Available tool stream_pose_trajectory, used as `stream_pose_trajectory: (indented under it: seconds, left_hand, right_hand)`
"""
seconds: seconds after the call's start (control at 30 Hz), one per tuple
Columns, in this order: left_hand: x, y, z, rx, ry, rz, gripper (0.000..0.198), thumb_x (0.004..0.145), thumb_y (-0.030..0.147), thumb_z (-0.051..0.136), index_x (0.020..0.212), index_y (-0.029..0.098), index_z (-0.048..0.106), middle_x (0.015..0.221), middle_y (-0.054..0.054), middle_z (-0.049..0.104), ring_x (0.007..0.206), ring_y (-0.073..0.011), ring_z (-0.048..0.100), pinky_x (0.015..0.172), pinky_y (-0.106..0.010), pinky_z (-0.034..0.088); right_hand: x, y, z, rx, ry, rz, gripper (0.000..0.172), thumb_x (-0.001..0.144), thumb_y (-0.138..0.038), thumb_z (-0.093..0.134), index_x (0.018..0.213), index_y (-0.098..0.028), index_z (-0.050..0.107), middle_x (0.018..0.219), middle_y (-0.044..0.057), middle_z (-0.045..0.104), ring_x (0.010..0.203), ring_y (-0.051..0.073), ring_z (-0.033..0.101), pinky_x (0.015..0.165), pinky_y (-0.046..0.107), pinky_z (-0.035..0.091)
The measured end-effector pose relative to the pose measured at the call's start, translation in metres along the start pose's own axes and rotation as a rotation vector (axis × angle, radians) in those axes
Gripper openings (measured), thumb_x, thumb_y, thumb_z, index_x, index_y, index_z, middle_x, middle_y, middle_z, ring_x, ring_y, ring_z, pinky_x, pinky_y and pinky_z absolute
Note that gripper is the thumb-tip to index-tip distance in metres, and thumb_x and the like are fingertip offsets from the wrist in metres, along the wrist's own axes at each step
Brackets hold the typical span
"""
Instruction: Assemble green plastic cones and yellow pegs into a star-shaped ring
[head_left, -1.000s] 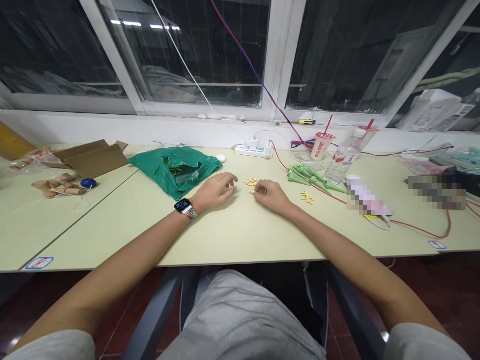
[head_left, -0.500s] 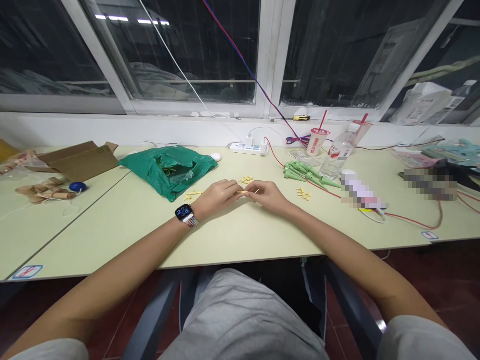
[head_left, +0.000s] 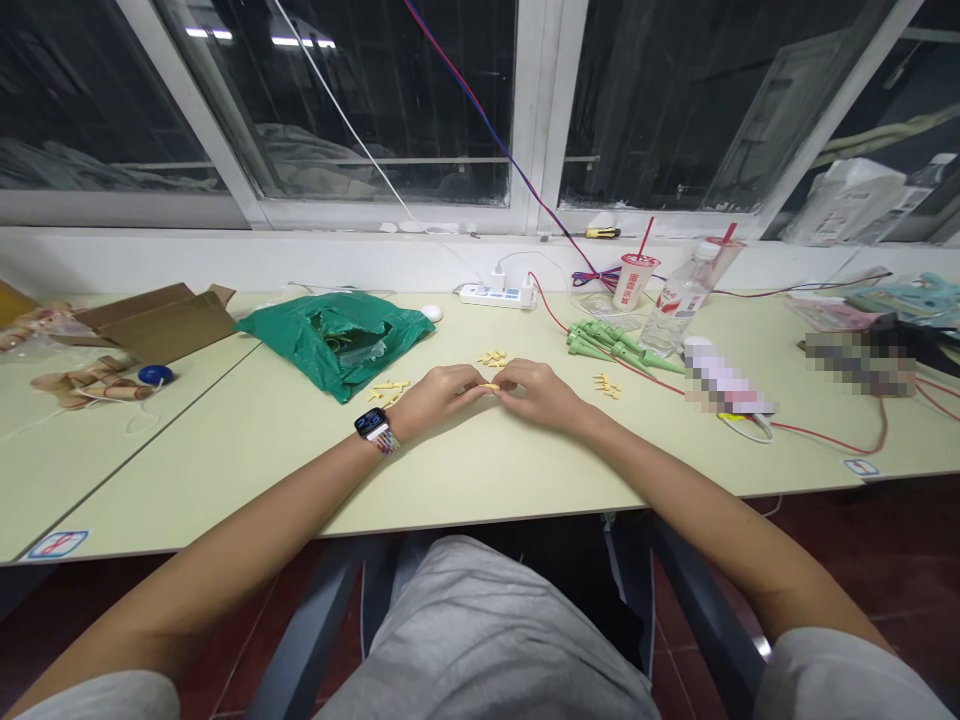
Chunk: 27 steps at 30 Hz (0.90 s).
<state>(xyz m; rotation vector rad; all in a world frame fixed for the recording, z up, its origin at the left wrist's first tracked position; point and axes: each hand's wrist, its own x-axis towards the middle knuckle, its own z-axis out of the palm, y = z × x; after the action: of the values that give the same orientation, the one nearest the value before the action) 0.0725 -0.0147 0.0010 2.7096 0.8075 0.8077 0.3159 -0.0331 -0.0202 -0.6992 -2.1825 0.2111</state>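
Observation:
Between the fingertips of both hands is a small yellow piece (head_left: 490,387), its exact kind too small to make out. My left hand (head_left: 437,395), with a watch (head_left: 372,424) on the wrist, pinches its left end. My right hand (head_left: 538,392) pinches the other end, fingers closed. Just beyond the fingers lies a small heap of similar yellow pieces (head_left: 493,357). More yellow pieces (head_left: 390,388) lie by the left wrist, partly hidden by it. A third group of yellow pieces (head_left: 606,384) sits to the right of my right hand.
A torn green plastic bag (head_left: 330,340) lies back left, near a cardboard box (head_left: 161,325) and wooden toy parts (head_left: 90,380). Back right are green cone-shaped pieces (head_left: 611,345), a water bottle (head_left: 677,305) and a drink cup (head_left: 636,283). A power strip (head_left: 496,296) stands along the wall.
My hands have come slightly closer together around the yellow piece. A thin end that stuck out by my right fingers no longer shows.

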Motion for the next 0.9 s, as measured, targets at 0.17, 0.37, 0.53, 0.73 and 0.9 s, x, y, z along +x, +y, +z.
stream_pose_trajectory:
  seconds: [0.17, 0.37, 0.53, 0.73, 0.9]
  left_hand:
    - [0.004, 0.009, 0.002, -0.143, 0.027, -0.110, 0.032, 0.107, 0.044, 0.058, 0.094, 0.020, 0.074, 0.088, -0.003, 0.077, 0.080, -0.0182, 0.069, 0.078, -0.030, 0.049]
    - [0.006, 0.016, 0.009, -0.256, 0.051, -0.223, 0.042, 0.108, 0.045, 0.054, 0.078, 0.018, 0.067, 0.073, 0.000, 0.070, 0.071, -0.0163, 0.064, 0.074, -0.030, 0.046]
    - [0.007, 0.020, 0.011, -0.290, 0.055, -0.245, 0.050, 0.110, 0.046, 0.045, 0.073, 0.018, 0.062, 0.063, 0.002, 0.058, 0.062, -0.0142, 0.053, 0.067, -0.029, 0.041]
    - [0.004, 0.019, 0.010, -0.201, 0.039, -0.264, 0.062, 0.112, 0.052, 0.037, 0.063, 0.019, 0.057, 0.060, 0.000, 0.058, 0.059, -0.0144, 0.052, 0.066, -0.031, 0.038]
    - [0.001, 0.017, 0.009, -0.026, 0.119, -0.145, 0.031, 0.105, 0.051, 0.057, 0.100, 0.021, 0.064, 0.074, 0.001, 0.062, 0.064, -0.0155, 0.054, 0.064, -0.029, 0.036]
  right_hand:
    - [-0.001, 0.004, 0.002, -0.122, 0.031, -0.091, 0.010, 0.103, -0.019, 0.060, 0.097, -0.021, 0.068, 0.092, 0.008, 0.072, 0.087, 0.022, 0.065, 0.079, 0.036, 0.053]
    - [0.002, 0.005, 0.002, -0.262, 0.083, -0.127, 0.017, 0.104, -0.014, 0.054, 0.092, -0.022, 0.064, 0.089, 0.009, 0.070, 0.088, 0.023, 0.063, 0.078, 0.036, 0.051]
    - [0.004, 0.000, 0.002, -0.354, 0.132, -0.146, 0.019, 0.105, -0.014, 0.052, 0.091, -0.022, 0.061, 0.086, 0.007, 0.069, 0.086, 0.022, 0.061, 0.075, 0.035, 0.047]
    - [0.004, -0.005, 0.003, -0.312, 0.148, -0.121, 0.016, 0.101, -0.011, 0.054, 0.091, -0.023, 0.058, 0.087, 0.005, 0.068, 0.084, 0.021, 0.061, 0.072, 0.033, 0.044]
    - [0.002, -0.006, 0.002, -0.284, 0.148, -0.064, 0.011, 0.100, -0.015, 0.058, 0.093, -0.023, 0.059, 0.088, 0.005, 0.069, 0.084, 0.020, 0.062, 0.070, 0.032, 0.043]
